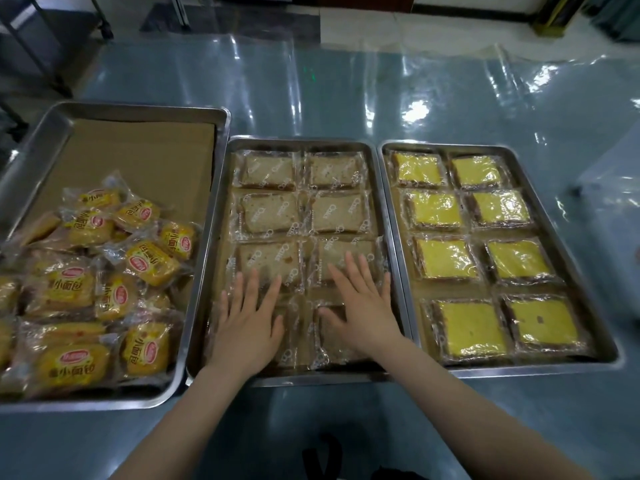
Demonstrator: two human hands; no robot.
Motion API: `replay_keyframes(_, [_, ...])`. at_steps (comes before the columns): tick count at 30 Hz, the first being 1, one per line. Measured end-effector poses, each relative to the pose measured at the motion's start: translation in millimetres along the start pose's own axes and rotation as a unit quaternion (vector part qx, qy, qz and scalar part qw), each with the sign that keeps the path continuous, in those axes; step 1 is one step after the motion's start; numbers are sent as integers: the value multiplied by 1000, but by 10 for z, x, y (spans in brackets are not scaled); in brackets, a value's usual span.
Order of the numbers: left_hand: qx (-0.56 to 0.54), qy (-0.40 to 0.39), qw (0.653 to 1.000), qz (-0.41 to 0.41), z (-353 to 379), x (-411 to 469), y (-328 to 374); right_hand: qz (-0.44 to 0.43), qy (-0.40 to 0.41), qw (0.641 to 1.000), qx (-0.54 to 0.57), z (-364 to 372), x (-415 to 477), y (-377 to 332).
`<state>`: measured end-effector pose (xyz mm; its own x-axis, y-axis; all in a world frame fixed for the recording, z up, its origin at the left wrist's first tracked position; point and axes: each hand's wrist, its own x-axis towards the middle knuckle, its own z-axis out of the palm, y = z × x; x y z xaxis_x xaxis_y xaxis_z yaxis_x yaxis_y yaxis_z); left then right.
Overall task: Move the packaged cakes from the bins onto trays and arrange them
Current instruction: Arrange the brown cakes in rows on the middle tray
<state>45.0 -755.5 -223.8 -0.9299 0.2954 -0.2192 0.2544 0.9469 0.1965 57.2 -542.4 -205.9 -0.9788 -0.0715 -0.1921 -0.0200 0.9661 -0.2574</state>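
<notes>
Three steel trays stand side by side on the table. The middle tray (221,216) holds several clear-wrapped brown cake slices (270,213) in two columns. My left hand (251,322) lies flat, fingers spread, on the near-left slice. My right hand (362,306) lies flat on the near-right slice (332,344), its fingertips reaching the slice beyond. The right tray (388,216) holds several wrapped yellow cakes (446,259) in two neat columns. The left tray (38,147) holds a loose heap of small yellow-labelled bread packs (152,263) on brown paper.
The table is covered in shiny clear plastic film (346,84). A pale bin edge (620,216) shows at the far right. Metal rack legs (38,46) stand at the back left. Something dark (329,455) sits at the bottom edge between my arms.
</notes>
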Motion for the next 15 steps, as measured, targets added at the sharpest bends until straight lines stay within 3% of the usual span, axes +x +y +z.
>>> replay_keyframes(6, [5, -45, 998, 32, -69, 307, 82, 4, -41, 999, -33, 20, 281, 69])
replay_keyframes(15, [-4, -22, 1000, 19, -53, 322, 4, -18, -41, 998, -45, 44, 238, 99])
